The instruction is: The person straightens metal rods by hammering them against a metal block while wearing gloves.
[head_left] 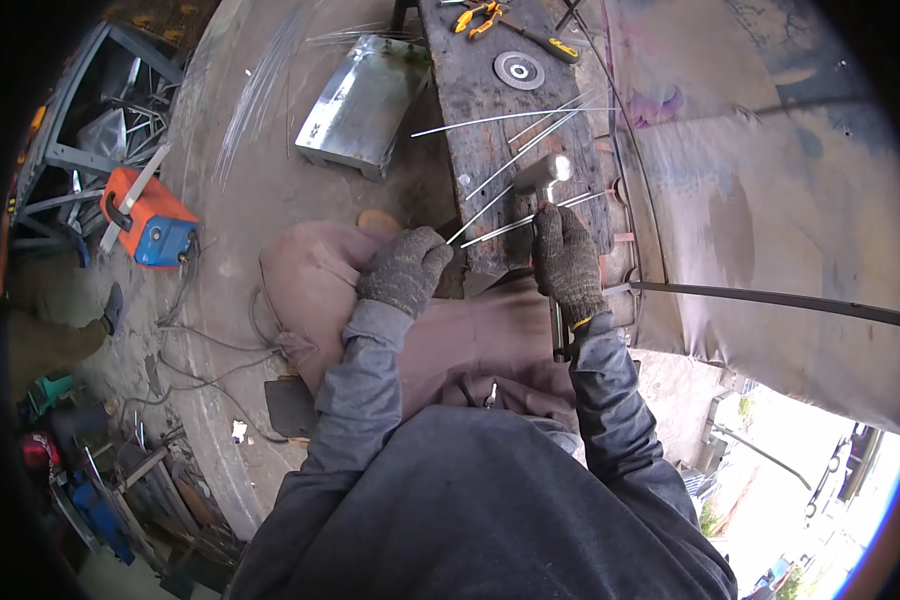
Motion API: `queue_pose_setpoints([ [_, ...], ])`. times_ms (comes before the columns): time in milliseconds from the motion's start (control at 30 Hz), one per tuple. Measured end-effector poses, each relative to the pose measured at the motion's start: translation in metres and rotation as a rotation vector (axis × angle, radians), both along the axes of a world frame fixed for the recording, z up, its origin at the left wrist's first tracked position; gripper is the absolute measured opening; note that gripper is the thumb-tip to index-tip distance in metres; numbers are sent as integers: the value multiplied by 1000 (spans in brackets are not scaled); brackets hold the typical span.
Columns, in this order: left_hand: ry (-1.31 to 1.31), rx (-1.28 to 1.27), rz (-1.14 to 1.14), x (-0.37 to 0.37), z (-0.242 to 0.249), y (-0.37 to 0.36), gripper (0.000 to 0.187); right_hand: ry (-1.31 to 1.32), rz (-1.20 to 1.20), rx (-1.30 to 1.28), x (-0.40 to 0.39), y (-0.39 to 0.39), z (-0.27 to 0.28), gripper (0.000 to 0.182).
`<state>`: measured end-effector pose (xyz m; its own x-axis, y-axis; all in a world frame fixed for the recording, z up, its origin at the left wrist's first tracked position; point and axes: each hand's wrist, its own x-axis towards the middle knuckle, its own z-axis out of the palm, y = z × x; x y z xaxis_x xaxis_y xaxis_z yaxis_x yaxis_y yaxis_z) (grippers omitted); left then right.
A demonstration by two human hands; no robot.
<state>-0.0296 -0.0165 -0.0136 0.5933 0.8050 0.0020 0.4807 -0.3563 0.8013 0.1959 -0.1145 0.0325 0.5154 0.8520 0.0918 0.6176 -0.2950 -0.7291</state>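
Note:
My left hand [406, 272], in a dark knitted glove, is closed on the near end of a thin metal rod [482, 214]. The rod slants up and right over a worn wooden bench [467, 95], its far end close to the hammer head. My right hand [567, 262], gloved alike, is wrapped round the handle of a hammer [542, 178]. Its shiny metal head is above the bench top, and the handle's lower end shows below my fist. Several more thin rods [510, 119] lie across the bench around the hammer.
Farther up the bench lie a grinding disc [505, 82], pliers [482, 17] and a yellow-and-black handled tool [562, 49]. A bent sheet-metal piece [355, 110] rests left of it. An orange-and-blue machine [150, 215] with trailing cables stands on the floor; someone's foot [114, 308] shows nearby.

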Motion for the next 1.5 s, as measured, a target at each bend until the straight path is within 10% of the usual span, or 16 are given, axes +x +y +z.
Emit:
queue_pose_setpoints([
  [467,258,-145,-84,1,15,5,28,410,-224,-435,4,3,31,46],
  [633,160,148,-216,-9,-21,6,28,-235,-2,177,1,8,-12,45],
  [767,83,-49,-23,-2,-3,4,27,107,34,-272,5,19,11,30],
  [900,64,-41,3,-5,-25,1,28,-232,214,-42,11,4,-28,31],
  [1033,84,37,-34,-3,-19,4,29,154,-86,-225,-1,9,3,33],
  [1067,125,-70,27,-2,-9,3,29,-391,5,239,6,2,-38,30],
  [1100,125,-69,26,-1,-8,5,29,-390,4,239,8,3,-32,30],
  [1200,117,-64,69,-2,-3,8,29,532,-234,-244,7,0,9,43],
  [1300,120,-64,93,0,7,17,29,159,-106,-154,24,-7,-33,44],
  [1500,70,14,190,-1,18,19,28,333,-209,-198,10,-3,-19,52],
])
